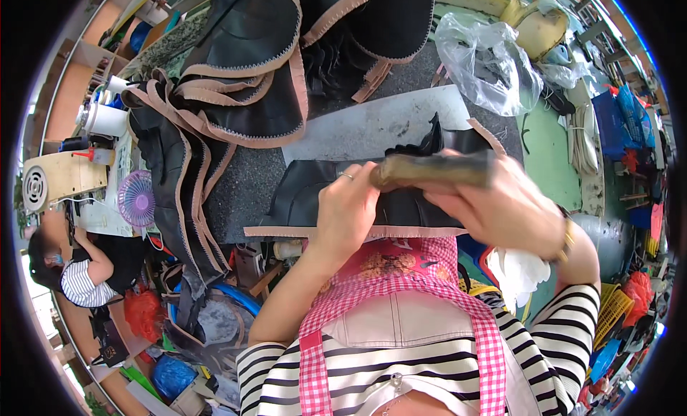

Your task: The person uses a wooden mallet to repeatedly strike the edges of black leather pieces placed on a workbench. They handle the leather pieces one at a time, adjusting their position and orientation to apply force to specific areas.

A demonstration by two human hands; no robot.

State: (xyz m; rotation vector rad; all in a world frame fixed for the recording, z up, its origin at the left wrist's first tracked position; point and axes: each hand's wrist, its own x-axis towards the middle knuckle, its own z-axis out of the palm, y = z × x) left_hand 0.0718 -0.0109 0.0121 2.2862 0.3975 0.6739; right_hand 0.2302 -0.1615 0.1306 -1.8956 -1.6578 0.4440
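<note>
A black leather piece [308,194] with a tan stitched edging strip lies across the near edge of the table. My left hand [347,208], a ring on one finger, rests on it with curled fingers; what they grip is hidden. Above the leather is a worn brown bar-like tool [429,171], its right part smeared by motion and its exact kind unclear. My right hand [512,208] is closed around the tool's right part, also blurred. The tool's left end meets my left hand's fingertips. Black gathered leather [422,144] shows just behind the tool.
Black leather pieces [243,37] with tan edging are heaped at the far left. A pale sheet [336,133] lies beneath the work. Clear plastic bags [486,62] sit at far right. A purple fan [137,199] stands left; beyond it a person [86,280] works.
</note>
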